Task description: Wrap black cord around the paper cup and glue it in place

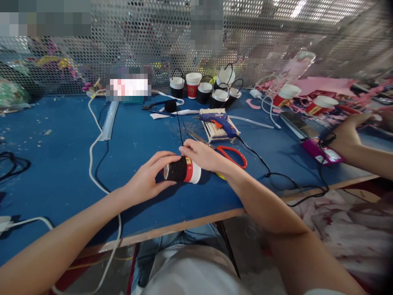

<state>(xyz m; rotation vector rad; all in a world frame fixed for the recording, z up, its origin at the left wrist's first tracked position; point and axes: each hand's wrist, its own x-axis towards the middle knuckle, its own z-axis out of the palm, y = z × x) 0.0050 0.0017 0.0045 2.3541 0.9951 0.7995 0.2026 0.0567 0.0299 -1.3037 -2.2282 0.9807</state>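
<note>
A paper cup point(184, 171) lies on its side on the blue table point(61, 155), mostly wrapped in black cord with a red and white band showing at its right end. My left hand point(150, 174) curls round the cup's left end. My right hand point(201, 155) rests on top of the cup and pinches the black cord point(179, 127), which runs up to a black spool point(170, 106). Red-handled scissors point(231, 155) lie just right of my right hand.
A blue glue gun point(218, 121) rests on a bundle of wooden sticks point(215, 130). Several cups point(211, 88), some wrapped in black, stand at the back by a perforated metal screen. White and black cables cross the table. Another person's hand point(350, 133) works at the right.
</note>
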